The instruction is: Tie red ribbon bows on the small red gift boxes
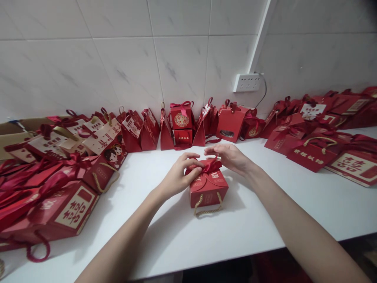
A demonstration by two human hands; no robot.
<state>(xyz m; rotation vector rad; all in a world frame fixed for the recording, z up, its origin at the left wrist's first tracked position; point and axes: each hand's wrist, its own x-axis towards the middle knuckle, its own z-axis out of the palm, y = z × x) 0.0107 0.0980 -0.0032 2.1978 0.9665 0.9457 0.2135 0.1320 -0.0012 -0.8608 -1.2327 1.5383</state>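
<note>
A small red gift box (208, 189) with a gold rope handle stands on the white table (182, 236) in front of me. A dark red ribbon (209, 166) lies across its top. My left hand (178, 175) pinches the ribbon at the box's left top edge, fingers closed on it. My right hand (229, 156) holds the ribbon's other end just above the right side of the box, fingers curled.
Many red gift boxes and bags line the tiled wall, piled at the left (59, 188) and right (321, 129). A tall ribboned box (181, 125) stands at the back centre. A white wall socket (246, 82) has a cable. The table's front edge runs near me.
</note>
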